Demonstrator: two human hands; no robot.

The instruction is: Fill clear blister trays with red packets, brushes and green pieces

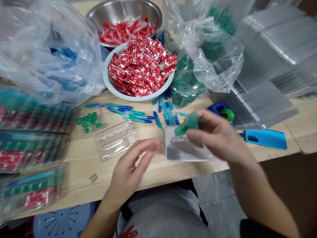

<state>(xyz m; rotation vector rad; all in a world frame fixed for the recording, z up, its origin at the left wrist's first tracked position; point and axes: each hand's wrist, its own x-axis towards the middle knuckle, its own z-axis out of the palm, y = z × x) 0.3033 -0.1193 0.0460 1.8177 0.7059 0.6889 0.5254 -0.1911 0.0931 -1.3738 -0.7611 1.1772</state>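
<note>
My right hand (213, 135) pinches a cluster of translucent green pieces (189, 124) between thumb and fingers. Beneath it lies a pale grey rectangular tray (173, 152), partly covered by the hand. My left hand (132, 167) hovers near the table's front edge with thumb and fingers apart, holding nothing. Just beyond its fingertips is a clear moulded plastic tray (114, 140) with compartments. Loose green pieces (86, 122) lie in a small group to the left of that tray. Several blue and teal pen-shaped pieces (133, 114) are scattered behind the trays.
A bowl of red patterned packets (141, 66) stands behind, near a steel bowl (123, 6) of red pieces. Plastic bags (49, 59) (215, 59) flank them. Filled clear packs (32, 195) are stacked left. A blue phone (267, 138), a tape dispenser (219, 109) and clear sheets (262, 96) lie right.
</note>
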